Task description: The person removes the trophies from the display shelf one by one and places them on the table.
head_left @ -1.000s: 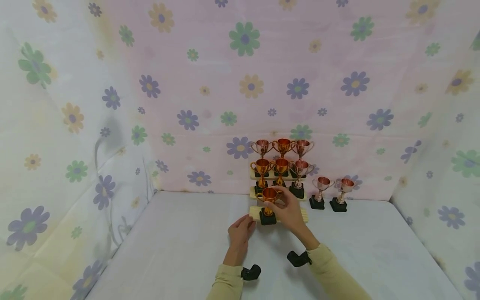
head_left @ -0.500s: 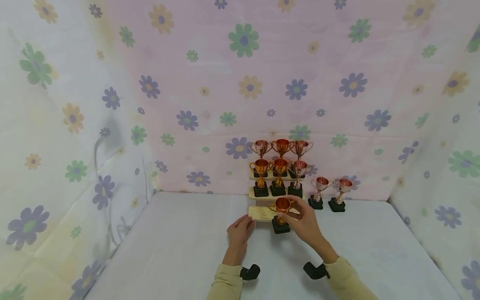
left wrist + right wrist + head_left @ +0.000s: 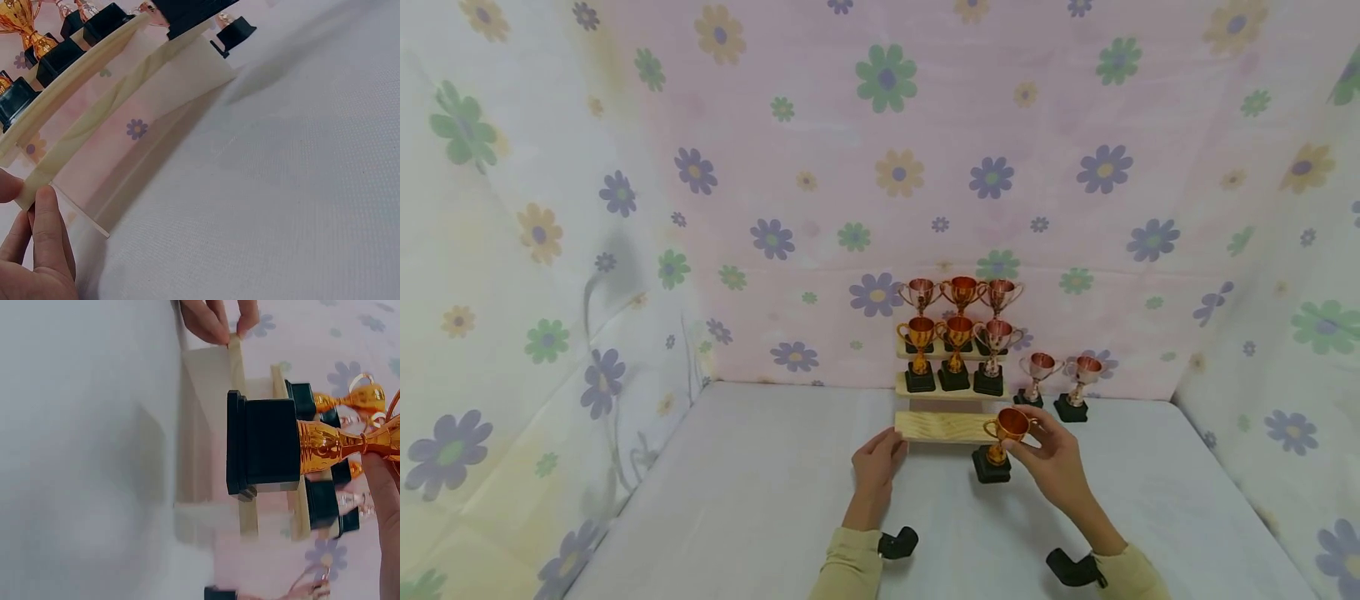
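Observation:
My right hand (image 3: 1054, 460) holds a gold trophy cup (image 3: 997, 452) with a black square base by its cup, just in front of the lowest shelf's right end. In the right wrist view the trophy's base (image 3: 269, 444) hangs above the white table, slightly tilted. My left hand (image 3: 876, 467) pinches the left end of the lowest wooden shelf board (image 3: 943, 427), thumb on top and fingers below, as the left wrist view shows on the board's end (image 3: 47, 169). Gold and rose-coloured trophies (image 3: 955, 354) stand on the two upper steps.
Two rose-gold trophies (image 3: 1078, 387) stand on the table right of the stepped shelf, the nearer one partly behind my right hand. Flower-patterned cloth (image 3: 820, 167) hangs behind and on both sides. White cloth covers the table (image 3: 760, 492).
The gold trophy has moved off the lowest shelf board to the right and toward me, in my right hand. My left hand stays at the board's left end.

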`<state>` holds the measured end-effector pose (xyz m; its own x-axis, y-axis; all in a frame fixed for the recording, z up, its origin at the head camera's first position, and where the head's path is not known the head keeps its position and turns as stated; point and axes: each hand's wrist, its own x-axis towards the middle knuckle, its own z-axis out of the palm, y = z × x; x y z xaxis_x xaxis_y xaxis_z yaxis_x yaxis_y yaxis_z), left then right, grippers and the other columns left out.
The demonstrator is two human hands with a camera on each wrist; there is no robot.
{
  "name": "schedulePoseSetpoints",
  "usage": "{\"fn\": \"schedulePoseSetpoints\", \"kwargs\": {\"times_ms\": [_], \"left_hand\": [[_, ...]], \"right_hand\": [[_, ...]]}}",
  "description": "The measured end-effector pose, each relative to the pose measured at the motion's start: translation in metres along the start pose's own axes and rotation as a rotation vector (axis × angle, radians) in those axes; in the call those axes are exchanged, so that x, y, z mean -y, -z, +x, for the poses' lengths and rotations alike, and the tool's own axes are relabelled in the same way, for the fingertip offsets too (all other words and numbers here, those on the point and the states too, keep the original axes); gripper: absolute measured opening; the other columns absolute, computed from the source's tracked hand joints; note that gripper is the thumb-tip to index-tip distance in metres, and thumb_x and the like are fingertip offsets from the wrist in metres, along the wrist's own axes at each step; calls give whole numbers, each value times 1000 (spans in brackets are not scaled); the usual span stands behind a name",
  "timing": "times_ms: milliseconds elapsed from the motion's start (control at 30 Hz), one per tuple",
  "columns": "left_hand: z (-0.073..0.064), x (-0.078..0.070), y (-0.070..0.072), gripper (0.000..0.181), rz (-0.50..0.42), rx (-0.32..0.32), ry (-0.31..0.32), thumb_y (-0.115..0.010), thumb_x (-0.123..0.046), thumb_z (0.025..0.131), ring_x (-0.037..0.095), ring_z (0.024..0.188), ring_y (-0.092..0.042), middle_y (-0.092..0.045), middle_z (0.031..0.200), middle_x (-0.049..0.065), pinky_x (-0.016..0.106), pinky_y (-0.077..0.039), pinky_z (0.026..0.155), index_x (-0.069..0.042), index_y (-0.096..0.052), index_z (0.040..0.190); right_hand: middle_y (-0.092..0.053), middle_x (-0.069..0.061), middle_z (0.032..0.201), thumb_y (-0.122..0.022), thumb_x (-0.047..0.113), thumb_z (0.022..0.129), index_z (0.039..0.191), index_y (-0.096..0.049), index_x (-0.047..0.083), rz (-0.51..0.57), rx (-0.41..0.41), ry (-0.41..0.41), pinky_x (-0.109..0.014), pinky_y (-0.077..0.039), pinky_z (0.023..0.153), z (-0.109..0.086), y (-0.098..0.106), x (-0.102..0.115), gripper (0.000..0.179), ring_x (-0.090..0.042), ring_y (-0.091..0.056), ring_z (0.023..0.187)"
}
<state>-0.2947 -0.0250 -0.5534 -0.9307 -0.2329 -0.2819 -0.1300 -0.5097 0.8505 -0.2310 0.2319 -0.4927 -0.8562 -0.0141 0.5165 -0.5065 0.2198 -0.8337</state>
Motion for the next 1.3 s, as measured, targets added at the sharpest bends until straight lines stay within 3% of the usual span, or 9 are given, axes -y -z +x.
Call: {"fn": "schedulePoseSetpoints", "kwargs": {"times_ms": [167,533,833,967,1033,1133,1233,1267,1300], "left_hand": [[1,1,-1,35,-17,-1,-17,-71,2,89,14,83,-69,-70,101,14,28,-63,82,15,-64,121],[0,-2,1,34,-7,-2,-4,-71,1,89,15,87,-69,-69,107,18,28,-63,83,14,-65,120],[-2,-2,0,36,-5,1,-3,-71,1,90,15,86,-69,-69,109,19,31,-62,87,15,-64,123],[-2,-1,-1,37,-13,-3,-7,-70,1,90,14,86,-69,-69,108,18,31,-62,88,15,-63,123],[-1,0,-1,36,-18,-9,-6,-70,1,90,14,85,-69,-70,105,16,30,-62,86,15,-63,122],[0,0,-1,34,-24,-13,-2,-70,3,90,14,84,-69,-70,102,15,28,-63,82,16,-64,121],[1,1,-1,34,-21,-12,-6,-70,3,89,15,84,-69,-70,102,16,27,-63,81,16,-64,120],[1,1,-1,34,-19,-12,-8,-70,3,89,15,84,-69,-70,102,16,27,-63,81,16,-64,120],[1,2,-1,34,-17,-11,-11,-70,3,89,15,84,-69,-70,102,17,27,-63,82,16,-64,120]], "right_hand": [[-60,18,123,-71,-8,90,135,-54,-8,-32,-40,-57,-16,-58,84,-8,25,-3,47,5,-62,110],[-57,25,119,-71,9,96,139,-49,-7,-143,-26,-217,-9,-54,85,-11,93,-28,51,13,-58,106],[-50,28,121,-66,28,100,147,-41,-3,-203,44,-344,-7,-52,84,-7,144,-43,61,22,-49,107],[-51,19,125,-66,30,101,148,-40,-3,-256,76,-355,-7,-52,83,0,161,-48,63,22,-48,106],[-52,8,130,-65,32,101,148,-39,-2,-289,91,-364,-8,-52,83,4,168,-51,64,19,-49,107],[-51,-2,135,-64,35,101,149,-38,-3,-342,106,-380,-7,-52,83,10,179,-55,67,2,-57,116],[-51,6,132,-62,35,102,149,-37,-4,-368,114,-388,-6,-51,83,14,189,-58,66,-18,-58,125],[-51,10,130,-62,35,102,148,-37,-4,-372,115,-386,-6,-50,83,16,192,-60,65,-22,-57,126],[-50,14,127,-62,34,102,148,-37,-4,-373,116,-384,-6,-50,83,18,195,-61,65,-16,-58,125]]}}
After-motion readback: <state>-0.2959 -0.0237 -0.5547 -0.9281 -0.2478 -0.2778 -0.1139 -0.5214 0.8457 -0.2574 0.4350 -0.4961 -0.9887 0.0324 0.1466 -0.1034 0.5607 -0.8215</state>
